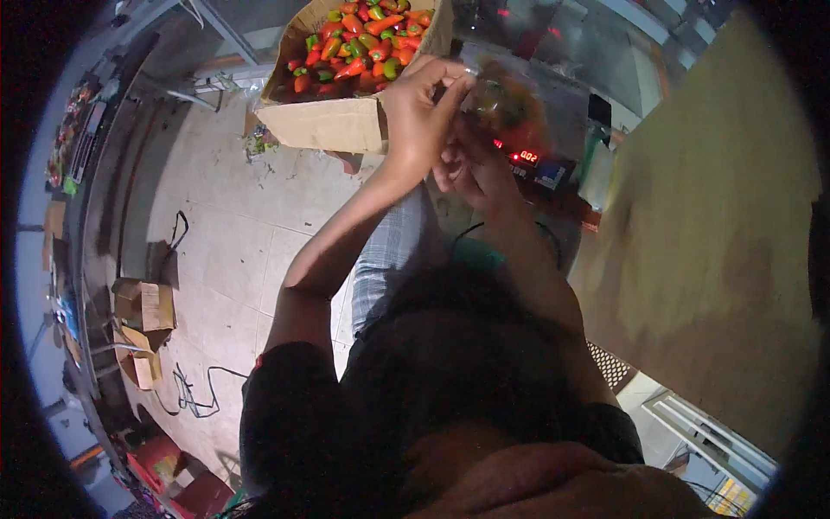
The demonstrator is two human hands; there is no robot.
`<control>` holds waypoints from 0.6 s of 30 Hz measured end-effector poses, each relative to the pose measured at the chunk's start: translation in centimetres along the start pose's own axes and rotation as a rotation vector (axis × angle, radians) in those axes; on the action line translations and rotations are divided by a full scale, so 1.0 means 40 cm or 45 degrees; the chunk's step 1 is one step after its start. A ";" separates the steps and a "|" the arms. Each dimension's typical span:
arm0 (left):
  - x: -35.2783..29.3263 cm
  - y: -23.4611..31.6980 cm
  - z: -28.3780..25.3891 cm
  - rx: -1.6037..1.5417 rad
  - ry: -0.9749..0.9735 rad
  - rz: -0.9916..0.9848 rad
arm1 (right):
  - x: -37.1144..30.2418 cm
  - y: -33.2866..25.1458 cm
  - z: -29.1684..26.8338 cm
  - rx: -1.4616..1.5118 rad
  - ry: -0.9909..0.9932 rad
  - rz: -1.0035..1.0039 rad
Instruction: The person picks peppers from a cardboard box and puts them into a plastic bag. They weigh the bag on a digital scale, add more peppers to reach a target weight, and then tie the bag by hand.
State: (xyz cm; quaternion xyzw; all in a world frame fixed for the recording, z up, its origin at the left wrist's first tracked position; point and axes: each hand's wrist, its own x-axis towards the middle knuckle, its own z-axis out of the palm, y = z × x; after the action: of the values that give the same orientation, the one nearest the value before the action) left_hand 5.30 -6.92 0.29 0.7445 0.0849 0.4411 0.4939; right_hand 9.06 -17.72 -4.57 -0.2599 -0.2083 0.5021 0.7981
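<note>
My left hand [424, 108] pinches the edge of a clear plastic bag [489, 97] between thumb and fingertips. Reddish and green peppers show blurred through the bag. Just below, my right hand [477, 169] is in shadow, its fingers curled close to the bag; what they grip is hidden. Beside the bag and right hand is a digital scale [553, 171] with a lit red display. An open cardboard box [324, 124] full of small red, orange and green peppers [354, 48] stands to the left of the bag, partly covered by my left hand.
A large tan board [709, 233] rises at the right. Small cardboard boxes [143, 307], a black cable [194, 402] and a red container [177, 480] lie on the left side of the tiled floor [233, 242]. Plant scraps [259, 143] are scattered by the pepper box.
</note>
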 end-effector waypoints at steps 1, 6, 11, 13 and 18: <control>-0.010 0.002 -0.003 0.132 0.009 0.058 | -0.006 -0.012 0.007 -0.228 0.085 -0.014; -0.046 -0.051 -0.011 0.255 -0.074 0.087 | -0.030 -0.063 0.006 -1.867 0.460 -0.554; -0.043 -0.047 -0.015 0.424 0.000 0.271 | -0.017 -0.107 0.069 -1.844 0.483 -0.624; -0.032 -0.048 -0.012 0.470 0.031 0.345 | -0.006 -0.093 0.078 -1.758 0.486 -0.603; -0.020 -0.061 -0.012 0.491 0.019 0.413 | 0.043 -0.088 0.014 -2.005 0.356 -0.900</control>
State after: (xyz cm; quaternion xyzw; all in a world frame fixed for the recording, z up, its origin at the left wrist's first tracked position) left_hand 5.20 -5.85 -2.09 0.8255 0.0504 0.4959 0.2649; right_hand 11.88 -17.33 -1.82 -0.7151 -0.4632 -0.1012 0.5136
